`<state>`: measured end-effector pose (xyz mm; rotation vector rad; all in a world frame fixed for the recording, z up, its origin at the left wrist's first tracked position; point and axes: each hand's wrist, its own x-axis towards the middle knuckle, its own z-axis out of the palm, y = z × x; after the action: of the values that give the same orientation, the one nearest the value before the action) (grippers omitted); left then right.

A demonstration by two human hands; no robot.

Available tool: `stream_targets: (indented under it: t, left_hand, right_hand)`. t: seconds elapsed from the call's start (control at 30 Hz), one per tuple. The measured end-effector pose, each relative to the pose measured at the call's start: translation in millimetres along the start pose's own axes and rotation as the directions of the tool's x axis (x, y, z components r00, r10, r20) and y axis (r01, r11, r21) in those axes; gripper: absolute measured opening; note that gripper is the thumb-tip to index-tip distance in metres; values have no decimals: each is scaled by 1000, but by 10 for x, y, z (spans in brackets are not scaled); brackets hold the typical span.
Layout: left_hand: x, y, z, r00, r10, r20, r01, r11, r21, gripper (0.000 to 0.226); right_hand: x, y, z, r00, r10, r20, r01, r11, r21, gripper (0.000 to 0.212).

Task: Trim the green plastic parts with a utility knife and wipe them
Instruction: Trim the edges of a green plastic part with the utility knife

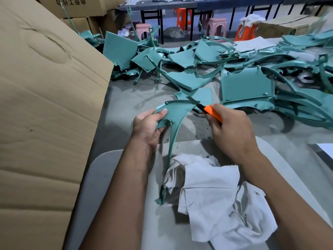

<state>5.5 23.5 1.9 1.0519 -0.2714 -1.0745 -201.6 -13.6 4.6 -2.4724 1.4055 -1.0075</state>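
My left hand [148,126] grips a curved green plastic part [175,114] by its wide upper end, thumb on top. The part's long thin tail runs down to the grey board near my lap. My right hand [232,130] holds an orange utility knife [211,112], its blade touching the part's upper right edge. A crumpled white cloth [216,193] lies on the board below my hands, partly covering the tail's lower end.
A big heap of green plastic parts [243,73] covers the concrete floor ahead. A large cardboard box [45,114] stands close on my left. The grey board [111,177] rests in front of me. Plastic stools [216,26] and tables stand at the back.
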Motion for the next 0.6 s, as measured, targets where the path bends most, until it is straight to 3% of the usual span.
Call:
stream_targets:
  t: [0.1, 0.23, 0.3, 0.37, 0.47, 0.6]
  left_hand:
    - [17, -12, 2, 1000, 15, -10, -15, 1000, 15, 51]
    - [41, -10, -15, 1000, -15, 10, 15, 1000, 8, 35]
    - [42, -2, -17, 999, -35, 16, 35, 999, 19, 32]
    - [27, 14, -18, 999, -47, 25, 46, 998, 34, 33]
    - [8, 29, -16, 999, -43, 28, 42, 999, 20, 33]
    - [-5, 13, 6, 1000, -19, 11, 19, 1000, 5, 34]
  right_hand:
    - [-10, -6, -33, 995, -95, 31, 91, 989, 118, 11]
    - [-44, -69, -57, 971, -234, 41, 205, 913, 352, 11]
    - [-50, -71, 5, 984, -169, -55, 178, 937, 302, 11]
    - [-18, -26, 52, 991, -34, -130, 55, 985, 161, 13]
    - [10, 34, 66, 990, 98, -100, -100, 995, -17, 17]
    - [-36, -20, 45, 997, -55, -45, 60, 991, 116, 23]
